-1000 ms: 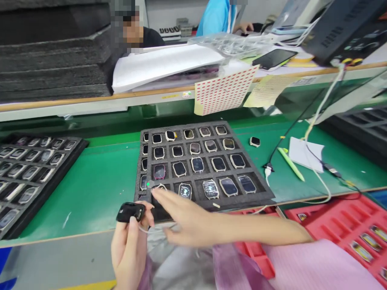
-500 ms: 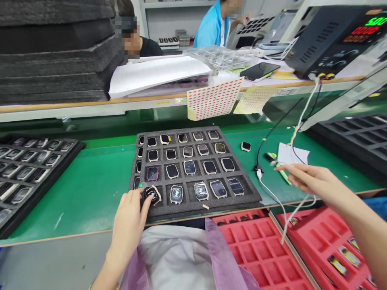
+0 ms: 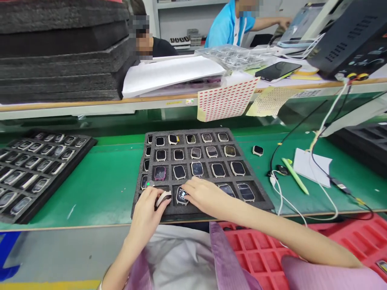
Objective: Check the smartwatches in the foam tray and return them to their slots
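Observation:
My left hand (image 3: 148,210) pinches a strapless smartwatch (image 3: 164,198), tilted up on its edge at the front-left pocket of a dark foam tray (image 3: 208,207). Beside it, my right hand (image 3: 204,195) reaches across the front of the tray. Its thumb and fingers are closed at the right side of a second smartwatch (image 3: 182,196) with a lit screen, which sits in its pocket. More watch bodies with dark screens fill the rows behind, one in a purple case (image 3: 160,173). My right hand and forearm hide part of the front row.
Another foam tray of watches (image 3: 39,169) lies to the left. Right of the tray are a loose watch (image 3: 258,150), a green pen (image 3: 298,177), white paper (image 3: 313,167) and cables (image 3: 279,193). Red trays (image 3: 256,257) sit below the bench edge. Two people are beyond the shelf.
My right hand has come left from the cables to the lit watch in the front row, leaving the cable on the bench. The left hand has tipped up the front-left watch.

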The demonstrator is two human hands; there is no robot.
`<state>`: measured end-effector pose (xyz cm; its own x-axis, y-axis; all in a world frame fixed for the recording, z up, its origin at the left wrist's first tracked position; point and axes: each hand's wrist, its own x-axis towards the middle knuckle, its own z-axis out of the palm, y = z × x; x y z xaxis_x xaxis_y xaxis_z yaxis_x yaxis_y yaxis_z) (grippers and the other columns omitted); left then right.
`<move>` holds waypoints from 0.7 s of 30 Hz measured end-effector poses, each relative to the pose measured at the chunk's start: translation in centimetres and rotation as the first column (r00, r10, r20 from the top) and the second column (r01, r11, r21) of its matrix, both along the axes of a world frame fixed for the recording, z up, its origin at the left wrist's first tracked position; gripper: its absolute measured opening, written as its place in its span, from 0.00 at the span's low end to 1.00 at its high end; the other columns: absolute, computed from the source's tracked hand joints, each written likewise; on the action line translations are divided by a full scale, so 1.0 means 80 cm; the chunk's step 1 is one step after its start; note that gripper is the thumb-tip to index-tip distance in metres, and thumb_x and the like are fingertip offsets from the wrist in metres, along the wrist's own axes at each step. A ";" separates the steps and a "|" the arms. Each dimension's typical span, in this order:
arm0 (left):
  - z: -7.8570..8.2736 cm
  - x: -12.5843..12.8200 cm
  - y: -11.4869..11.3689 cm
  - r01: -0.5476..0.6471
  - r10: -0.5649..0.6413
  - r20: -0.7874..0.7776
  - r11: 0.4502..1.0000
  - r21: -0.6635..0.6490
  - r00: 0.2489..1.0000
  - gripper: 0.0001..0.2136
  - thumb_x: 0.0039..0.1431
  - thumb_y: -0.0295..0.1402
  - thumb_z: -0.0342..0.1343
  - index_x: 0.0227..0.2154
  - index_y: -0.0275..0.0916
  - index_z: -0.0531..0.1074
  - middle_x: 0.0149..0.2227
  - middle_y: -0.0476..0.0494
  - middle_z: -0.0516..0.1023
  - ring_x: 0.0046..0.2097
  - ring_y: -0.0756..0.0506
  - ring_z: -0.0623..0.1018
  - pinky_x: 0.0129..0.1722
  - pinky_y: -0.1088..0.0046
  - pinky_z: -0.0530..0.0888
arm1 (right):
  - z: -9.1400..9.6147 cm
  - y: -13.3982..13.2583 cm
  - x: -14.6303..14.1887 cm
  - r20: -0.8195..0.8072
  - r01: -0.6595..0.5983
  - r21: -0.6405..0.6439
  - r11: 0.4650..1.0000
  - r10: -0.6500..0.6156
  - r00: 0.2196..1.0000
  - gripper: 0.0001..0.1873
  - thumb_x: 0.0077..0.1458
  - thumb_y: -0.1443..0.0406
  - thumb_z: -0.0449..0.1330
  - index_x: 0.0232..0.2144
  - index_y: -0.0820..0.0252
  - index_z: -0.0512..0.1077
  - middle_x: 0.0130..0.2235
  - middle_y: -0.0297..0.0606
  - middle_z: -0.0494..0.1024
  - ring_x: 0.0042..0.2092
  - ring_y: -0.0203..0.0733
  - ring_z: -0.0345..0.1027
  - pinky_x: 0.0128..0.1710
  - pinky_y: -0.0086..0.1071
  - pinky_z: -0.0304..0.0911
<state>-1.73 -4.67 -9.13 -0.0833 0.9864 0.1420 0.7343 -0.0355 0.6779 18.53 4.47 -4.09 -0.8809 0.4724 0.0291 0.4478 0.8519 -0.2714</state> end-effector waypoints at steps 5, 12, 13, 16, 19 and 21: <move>0.010 0.004 0.003 -0.038 0.058 0.649 0.998 -0.045 0.758 0.06 0.57 0.36 0.57 0.32 0.39 0.71 0.36 0.44 0.74 0.39 0.45 0.75 0.43 0.69 0.70 | -0.025 -0.011 -0.024 -0.025 0.172 -0.048 0.984 -0.173 0.985 0.12 0.52 0.65 0.66 0.36 0.68 0.71 0.36 0.47 0.71 0.39 0.52 0.67 0.36 0.39 0.65; 0.033 0.011 0.016 0.148 0.189 0.964 0.965 -0.218 0.187 0.21 0.56 0.32 0.60 0.52 0.34 0.65 0.32 0.45 0.75 0.27 0.51 0.74 0.27 0.78 0.71 | -0.025 -0.009 -0.014 -0.296 0.199 -0.388 0.900 -0.325 0.898 0.04 0.57 0.66 0.62 0.33 0.61 0.71 0.37 0.37 0.70 0.38 0.39 0.69 0.39 0.30 0.66; 0.034 0.012 0.018 0.168 0.189 0.968 0.962 -0.216 0.165 0.21 0.56 0.33 0.59 0.52 0.33 0.66 0.31 0.45 0.74 0.27 0.51 0.73 0.26 0.78 0.70 | -0.024 -0.008 -0.013 -0.364 0.153 -0.522 0.839 -0.382 0.849 0.04 0.58 0.65 0.60 0.34 0.62 0.71 0.38 0.39 0.71 0.37 0.39 0.70 0.39 0.31 0.67; 0.033 0.019 0.020 0.152 0.166 0.971 0.969 -0.192 0.170 0.20 0.59 0.35 0.56 0.53 0.33 0.65 0.27 0.48 0.70 0.26 0.52 0.70 0.24 0.78 0.69 | -0.020 -0.003 -0.011 -0.381 -0.017 -0.851 0.525 -0.594 0.709 0.12 0.59 0.62 0.58 0.42 0.63 0.68 0.38 0.41 0.75 0.27 0.36 0.70 0.23 0.27 0.67; 0.028 0.028 0.020 0.094 0.137 0.952 0.981 -0.168 0.273 0.22 0.61 0.38 0.52 0.56 0.36 0.61 0.26 0.50 0.70 0.25 0.52 0.70 0.27 0.76 0.71 | -0.020 -0.001 -0.008 -0.308 -0.074 -0.935 0.346 -0.691 0.654 0.22 0.56 0.61 0.61 0.52 0.62 0.64 0.41 0.43 0.76 0.18 0.28 0.62 0.11 0.21 0.53; 0.024 0.034 0.021 0.062 0.134 0.916 0.984 -0.169 0.378 0.23 0.61 0.40 0.52 0.57 0.38 0.58 0.26 0.51 0.70 0.25 0.52 0.70 0.28 0.76 0.71 | -0.022 -0.002 -0.006 -0.303 -0.107 -0.944 0.311 -0.698 0.648 0.27 0.56 0.62 0.62 0.56 0.60 0.60 0.43 0.44 0.75 0.18 0.26 0.59 0.11 0.19 0.52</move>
<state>0.96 -3.00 -7.18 -0.1014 0.9762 -0.1918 -0.3503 0.1454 0.9253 18.08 4.30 -5.87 -0.5995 0.7810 -0.1750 -0.0051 -0.2223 -0.9750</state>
